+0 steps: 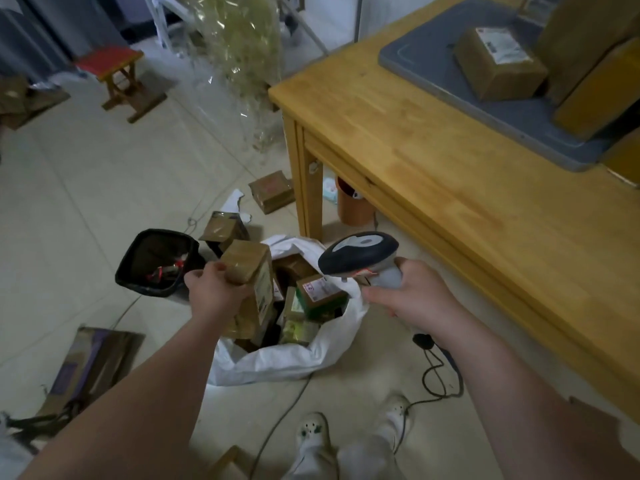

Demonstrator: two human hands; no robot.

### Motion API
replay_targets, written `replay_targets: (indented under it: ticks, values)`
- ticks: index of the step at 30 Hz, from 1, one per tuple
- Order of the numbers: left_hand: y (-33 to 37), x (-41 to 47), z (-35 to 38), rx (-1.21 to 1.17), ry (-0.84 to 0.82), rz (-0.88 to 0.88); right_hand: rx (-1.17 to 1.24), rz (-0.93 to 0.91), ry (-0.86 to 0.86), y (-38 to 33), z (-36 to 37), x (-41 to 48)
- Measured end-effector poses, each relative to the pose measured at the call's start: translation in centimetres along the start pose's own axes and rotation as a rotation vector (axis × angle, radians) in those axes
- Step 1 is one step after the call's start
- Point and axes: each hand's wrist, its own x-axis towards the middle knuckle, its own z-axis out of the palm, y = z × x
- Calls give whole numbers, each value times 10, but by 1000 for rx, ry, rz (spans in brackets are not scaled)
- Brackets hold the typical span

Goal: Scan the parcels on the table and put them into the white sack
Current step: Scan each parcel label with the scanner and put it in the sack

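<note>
**Holding a parcel over the sack**

The left hand grips a brown parcel by its top end, fingers curled round it. It holds the parcel upright just above the open mouth of the white sack, which sits on the floor near the table's left leg. Several packets lie inside the sack.

The right hand is wrapped round the handle of the scanner, whose dark head points left toward the parcel. Its cable trails on the floor right of the sack.

On the table, far right, a grey mat carries a taped box with a white label. Larger cartons stand beside it at the frame's edge.

Just left of the sack stands a black bin. Two floor boxes lie beyond the sack. A red-topped stool stands far left.
</note>
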Motion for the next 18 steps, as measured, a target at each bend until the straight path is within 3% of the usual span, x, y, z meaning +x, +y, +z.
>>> replay_targets:
  ticks: [9,12,18]
  values:
    - [32,-11,-6,-22,-204,95,95,38,47,0,-16,-14]
    - [75,-26,-9,-114,-295,141,230,40,87,-4,-39,-28]
    - [181,-89,11,-167,-496,401,403,43,311,7,-106,-65]
